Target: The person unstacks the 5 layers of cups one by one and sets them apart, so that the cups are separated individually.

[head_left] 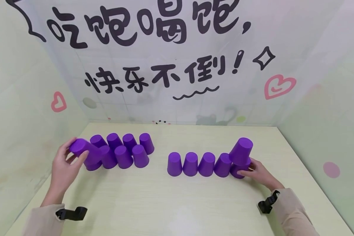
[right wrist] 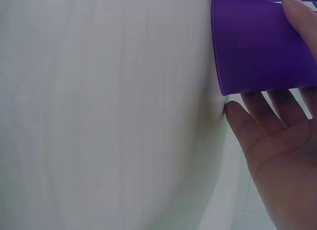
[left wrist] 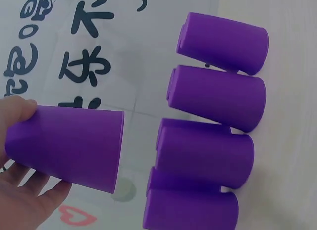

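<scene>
- Left hand point(head_left: 64, 165) grips a raised cup point(left wrist: 69, 146) near the left group point(head_left: 124, 158); an off-line lowering could knock neighbours over.
- Right hand point(head_left: 261, 173) grips the lower cup point(head_left: 236, 171) ending the right row point(head_left: 190, 165); a sideways tug could topple the upper cup point(head_left: 242, 151).

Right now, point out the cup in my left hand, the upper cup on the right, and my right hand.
Held cup point(left wrist: 69, 147): left wrist view, side wall.
Upper cup point(head_left: 241, 153): head view, side wall.
Right hand point(head_left: 259, 173): head view, back of hand.
</scene>
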Motion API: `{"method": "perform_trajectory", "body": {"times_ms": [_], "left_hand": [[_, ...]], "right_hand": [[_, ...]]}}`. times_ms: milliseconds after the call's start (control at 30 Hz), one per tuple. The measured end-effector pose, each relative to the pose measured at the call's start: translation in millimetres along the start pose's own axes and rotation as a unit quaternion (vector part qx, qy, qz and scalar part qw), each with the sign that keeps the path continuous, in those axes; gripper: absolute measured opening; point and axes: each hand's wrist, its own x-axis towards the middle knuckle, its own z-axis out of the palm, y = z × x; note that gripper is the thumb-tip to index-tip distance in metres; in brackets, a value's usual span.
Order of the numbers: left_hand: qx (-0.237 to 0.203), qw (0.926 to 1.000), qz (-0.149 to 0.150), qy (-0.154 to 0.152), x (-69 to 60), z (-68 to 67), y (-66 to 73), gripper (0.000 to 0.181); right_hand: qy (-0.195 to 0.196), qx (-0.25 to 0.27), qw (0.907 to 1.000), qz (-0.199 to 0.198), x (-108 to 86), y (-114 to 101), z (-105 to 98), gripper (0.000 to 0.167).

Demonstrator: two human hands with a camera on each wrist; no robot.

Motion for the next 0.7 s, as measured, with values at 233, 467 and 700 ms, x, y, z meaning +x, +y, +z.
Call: {"method": "perform_trajectory", "body": {"times_ms": [233,467,700], "left_hand": [[0.029,0.9975,-0.053,0.036,0.4,-28.4,-118.4,0.064],[0.031,0.9958,-0.082,0.029,-16.2,-41.1,-157.7,0.067],[0.083,0.9898,-0.116,-0.001,-25.8,-40.5,-162.4,0.068]], "right_hand": [[0.0,0.0,1.0,-0.001,0.5,0,0,0.064],[-0.002,-0.001,1.0,-0.005,0.6,-1,0,0.063],[-0.002,-0.001,1.0,-0.004,0.1,0,0,0.063]]}}
